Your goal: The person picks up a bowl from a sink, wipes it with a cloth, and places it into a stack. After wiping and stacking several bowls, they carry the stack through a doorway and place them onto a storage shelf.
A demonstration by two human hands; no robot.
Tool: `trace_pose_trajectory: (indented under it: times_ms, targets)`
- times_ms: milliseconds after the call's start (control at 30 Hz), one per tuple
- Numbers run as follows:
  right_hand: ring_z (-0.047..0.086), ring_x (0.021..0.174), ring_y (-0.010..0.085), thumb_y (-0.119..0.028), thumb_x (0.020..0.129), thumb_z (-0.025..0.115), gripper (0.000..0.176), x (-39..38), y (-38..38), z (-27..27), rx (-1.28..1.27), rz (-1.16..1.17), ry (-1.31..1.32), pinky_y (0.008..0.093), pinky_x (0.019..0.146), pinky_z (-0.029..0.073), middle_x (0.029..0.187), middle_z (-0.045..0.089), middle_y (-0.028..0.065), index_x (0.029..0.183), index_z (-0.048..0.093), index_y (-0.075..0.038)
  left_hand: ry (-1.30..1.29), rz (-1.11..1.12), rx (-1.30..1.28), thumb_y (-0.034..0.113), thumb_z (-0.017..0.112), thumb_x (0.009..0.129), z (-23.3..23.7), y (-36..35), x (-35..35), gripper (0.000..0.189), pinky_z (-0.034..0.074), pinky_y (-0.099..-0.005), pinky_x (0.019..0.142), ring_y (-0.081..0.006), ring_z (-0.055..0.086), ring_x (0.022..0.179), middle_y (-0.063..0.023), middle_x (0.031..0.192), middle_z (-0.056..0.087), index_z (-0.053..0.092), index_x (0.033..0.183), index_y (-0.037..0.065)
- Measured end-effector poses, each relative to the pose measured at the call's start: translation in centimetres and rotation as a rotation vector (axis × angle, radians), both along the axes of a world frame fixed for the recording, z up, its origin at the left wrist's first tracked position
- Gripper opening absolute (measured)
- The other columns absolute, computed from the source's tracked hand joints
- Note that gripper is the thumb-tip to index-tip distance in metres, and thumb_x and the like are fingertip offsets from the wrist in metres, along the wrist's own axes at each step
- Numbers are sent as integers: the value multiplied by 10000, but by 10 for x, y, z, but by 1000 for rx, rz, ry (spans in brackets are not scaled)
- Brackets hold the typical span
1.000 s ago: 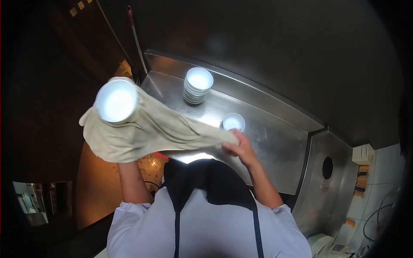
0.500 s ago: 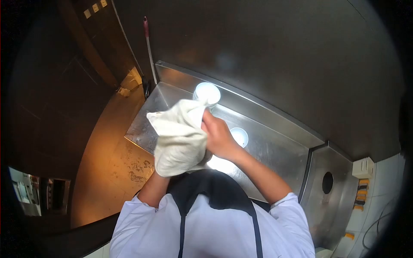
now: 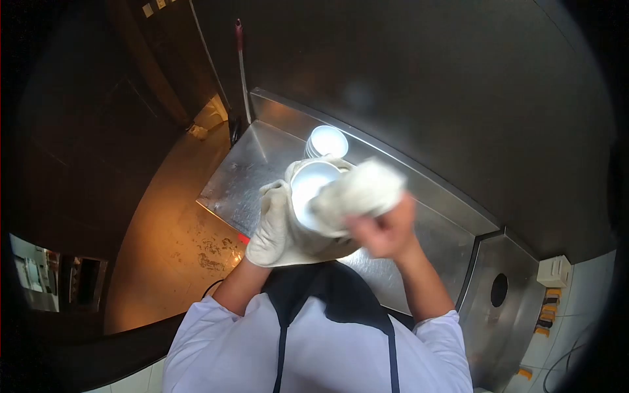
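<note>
Just left of your right fingers (image 3: 367,231), bunched around the cloth (image 3: 368,186), your cloth-wrapped left hand (image 3: 270,234) cups the bowl (image 3: 303,191).

the left hand (image 3: 268,236) is covered by the cloth (image 3: 278,252), so i cannot make out its fingers. the right hand (image 3: 386,229) is motion-blurred, and its bunched end of fabric smears across the right side of the white bowl (image 3: 303,190), hiding part of the inside; glare washes out the rest for me. behind, the lower part of the bowl stack (image 3: 327,141) is blocked. my view cuts off the white shirt (image 3: 341,354) at the bottom. small orange-and-dark items (image 3: 548,309) at right are too tiny to identify.
</note>
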State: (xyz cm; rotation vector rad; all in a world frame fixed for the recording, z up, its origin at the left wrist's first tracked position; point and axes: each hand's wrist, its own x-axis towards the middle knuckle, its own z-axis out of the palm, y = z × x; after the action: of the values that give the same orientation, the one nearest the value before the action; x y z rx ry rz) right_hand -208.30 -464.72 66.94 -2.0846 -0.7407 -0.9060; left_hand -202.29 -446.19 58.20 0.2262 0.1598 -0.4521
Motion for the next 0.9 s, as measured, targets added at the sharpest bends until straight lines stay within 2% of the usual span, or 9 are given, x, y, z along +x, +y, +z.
trace_pose_trajectory:
  times_ms: [233,400,467,500,567,667,767,833,900]
  targets:
    - [657,1051,341,-203,880,635,363,11,25,-93,-245,-283,694,402,907,531,1091,679,189,1192,636,-18,-1242,5,1206,135,701,786,2,15,7,472,489,-341,891,-237,623,995,-127,1114,645,587,1229,19]
    - [647,1029,247,-340,1059,409,423,0,22,-104,1495,505,991,357,911,529,1194,644,108,1330,544,-45,-1251,138,1312,170,752,749,4,9,-9,522,488,-333,925,-263,635,1016,-131,1097,666,615,1231,26]
    - [640,1090,250,-344,1057,408,445,-8,13,-92,1699,671,727,377,956,530,1265,612,145,1351,522,-30,-1823,198,2347,148,764,713,-148,51,18,348,492,-338,891,-264,651,972,-127,985,676,672,1027,30]
    - [636,1122,254,-347,1056,406,459,-10,4,-90,1707,739,578,388,982,528,1301,594,165,1363,508,-21,-1507,77,2304,141,764,706,-184,51,31,306,495,-343,873,-274,654,960,-128,961,674,672,977,30]
    - [637,1149,278,-343,1044,435,501,-15,-14,-72,1282,422,330,412,1015,520,1310,597,194,1367,484,36,-1607,450,1617,125,789,719,2,30,2,419,520,-406,831,-306,655,947,-230,1029,635,611,1057,-47]
    - [632,1181,324,-348,966,591,560,-24,-14,-82,811,-69,259,428,1051,472,1271,636,212,1321,529,81,-1308,696,1444,122,818,669,-3,21,11,464,512,-434,837,-336,656,960,-232,1042,637,611,1051,-41]
    - [570,1278,356,-450,774,821,668,-26,34,-82,267,-233,86,476,1153,355,1313,635,159,1272,651,-39,-1354,155,1863,138,817,734,1,13,11,449,527,-370,799,-264,654,930,-156,1034,648,595,1090,-19]
    - [516,1334,323,-352,802,787,554,-23,54,-108,140,-244,295,454,1198,278,1357,616,60,1305,647,-166,-454,-6,924,71,691,860,-26,-13,2,248,525,-289,742,-180,635,864,-55,971,627,605,1080,-2]
    - [504,1346,321,-304,803,761,544,-7,46,-66,163,-31,361,453,1195,273,1367,608,70,1317,637,-174,-468,-37,828,43,626,895,-80,-12,6,231,517,-266,752,-163,624,905,-42,1008,608,605,1120,-6]
